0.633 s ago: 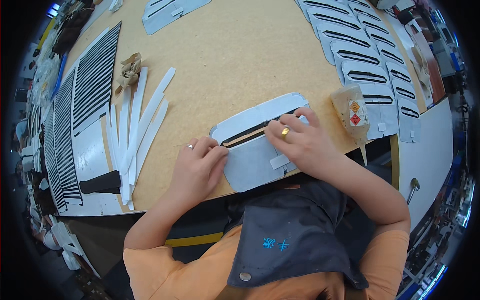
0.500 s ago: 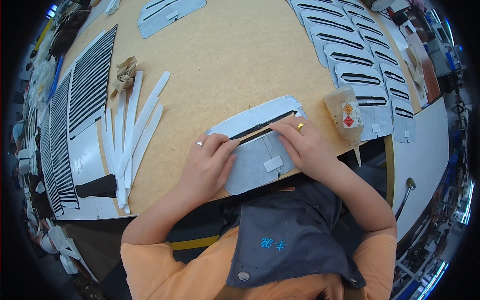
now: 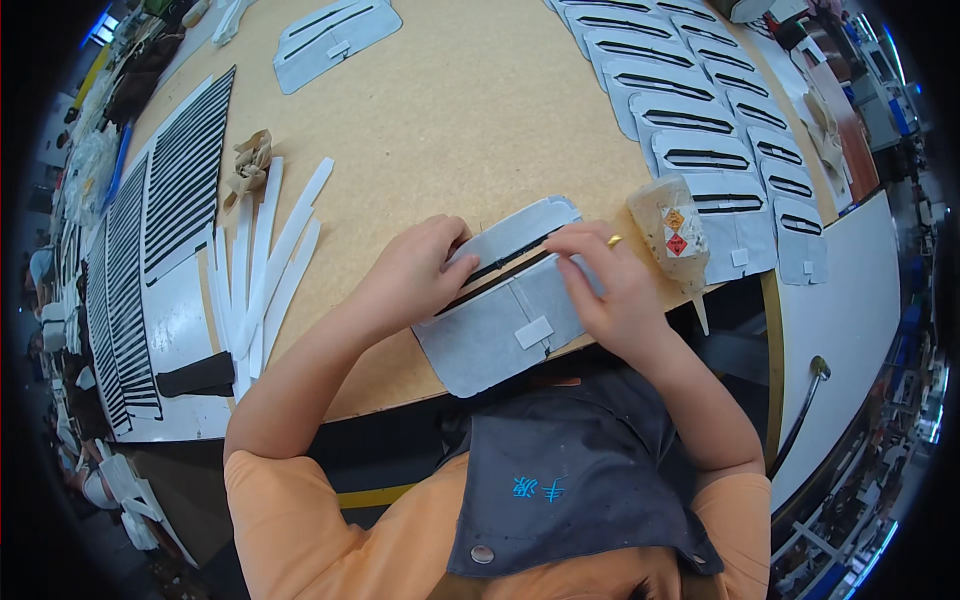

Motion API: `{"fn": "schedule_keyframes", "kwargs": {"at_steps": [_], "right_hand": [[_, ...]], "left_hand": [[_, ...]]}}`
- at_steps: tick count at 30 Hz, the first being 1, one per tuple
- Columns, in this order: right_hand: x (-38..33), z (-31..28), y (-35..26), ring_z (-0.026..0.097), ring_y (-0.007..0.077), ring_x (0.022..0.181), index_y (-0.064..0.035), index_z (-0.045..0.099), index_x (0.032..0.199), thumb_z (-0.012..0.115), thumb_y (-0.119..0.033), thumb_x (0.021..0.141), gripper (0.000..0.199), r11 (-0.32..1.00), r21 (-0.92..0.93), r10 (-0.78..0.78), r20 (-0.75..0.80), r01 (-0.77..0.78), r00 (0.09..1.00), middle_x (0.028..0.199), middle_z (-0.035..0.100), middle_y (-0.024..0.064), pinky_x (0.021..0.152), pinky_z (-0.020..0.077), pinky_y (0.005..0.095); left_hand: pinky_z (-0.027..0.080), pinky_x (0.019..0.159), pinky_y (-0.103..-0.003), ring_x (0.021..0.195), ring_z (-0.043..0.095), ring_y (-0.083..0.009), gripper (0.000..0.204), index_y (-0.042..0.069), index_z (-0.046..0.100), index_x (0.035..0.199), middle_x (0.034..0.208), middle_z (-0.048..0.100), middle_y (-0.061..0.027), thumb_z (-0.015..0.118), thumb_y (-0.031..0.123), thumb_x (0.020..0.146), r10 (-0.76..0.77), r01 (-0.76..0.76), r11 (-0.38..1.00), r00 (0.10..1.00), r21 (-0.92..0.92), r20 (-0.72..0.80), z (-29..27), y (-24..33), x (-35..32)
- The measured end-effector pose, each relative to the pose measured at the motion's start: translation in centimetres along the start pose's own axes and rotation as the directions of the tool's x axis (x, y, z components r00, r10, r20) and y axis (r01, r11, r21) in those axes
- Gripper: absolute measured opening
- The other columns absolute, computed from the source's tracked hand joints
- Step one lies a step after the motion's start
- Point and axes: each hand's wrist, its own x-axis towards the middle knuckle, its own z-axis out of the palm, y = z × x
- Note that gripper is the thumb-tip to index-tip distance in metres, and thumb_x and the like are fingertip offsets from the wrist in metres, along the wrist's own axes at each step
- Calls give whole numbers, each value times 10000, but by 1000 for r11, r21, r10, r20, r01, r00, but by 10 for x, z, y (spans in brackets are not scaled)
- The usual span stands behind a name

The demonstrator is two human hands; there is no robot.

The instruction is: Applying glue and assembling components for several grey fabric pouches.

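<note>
A light grey panel (image 3: pixel 470 345) with rounded corners lies tilted at the table's near edge. Black strips line a long slot across it, and tan shows through the opening. A small white tag (image 3: pixel 533 332) sits below the slot. My left hand (image 3: pixel 415 270) is closed at the panel's upper left, fingers curled and thumb by the slot's black edge; its fingertips are partly hidden. My right hand (image 3: pixel 615 290), wearing a gold ring, has its fingertips bent onto the slot's right end, with the thumb just below. Beside it stands a translucent bottle (image 3: pixel 655 215) with a narrow spout.
Overlapping rows of similar slotted panels (image 3: pixel 690 120) fill the right side. Another panel (image 3: pixel 330 40) lies at the far left. White strips (image 3: pixel 285 245), crumpled brown paper (image 3: pixel 250 160), a black folded piece (image 3: pixel 195 377) and black-striped sheets (image 3: pixel 190 165) are on the left.
My left hand has moved up from the panel's left end to its upper left edge. My right hand stays near the slot's right end. The whole view has shifted slightly.
</note>
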Motion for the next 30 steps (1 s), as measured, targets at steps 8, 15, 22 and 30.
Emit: {"fn": "schedule_keyframes", "kwargs": {"at_steps": [8,15,22,30], "right_hand": [[-8,-41,-7,592,280,874,-8,609,996,573,43,840,167,999,-30,15,-243,-23,970,953,603,132,793,466,342],[-4,-5,17,560,318,1009,-22,570,1091,562,-10,858,234,988,-153,15,-57,-23,998,1026,611,132,851,461,390],[9,13,25,550,327,964,-16,561,1075,542,11,850,228,978,-205,46,41,-37,998,1014,606,145,842,444,416],[9,2,26,534,318,974,-9,585,1061,545,23,840,227,989,-85,133,117,-124,984,983,573,145,845,444,403]], "left_hand": [[480,676,-249,720,580,-100,233,-7,514,1093,902,587,-52,498,202,993,-146,133,545,987,-828,62,46,-2,-57],[452,754,-394,868,545,-339,170,30,590,998,935,546,-136,634,88,844,426,-399,905,834,149,-351,51,25,-25],[432,830,-406,969,525,-327,306,23,528,1097,1045,517,-151,646,82,820,295,-189,930,895,316,-333,58,20,5],[415,822,-378,948,535,-283,234,42,580,1043,954,556,-117,633,55,816,282,-287,958,935,4,-214,49,11,17]]}}
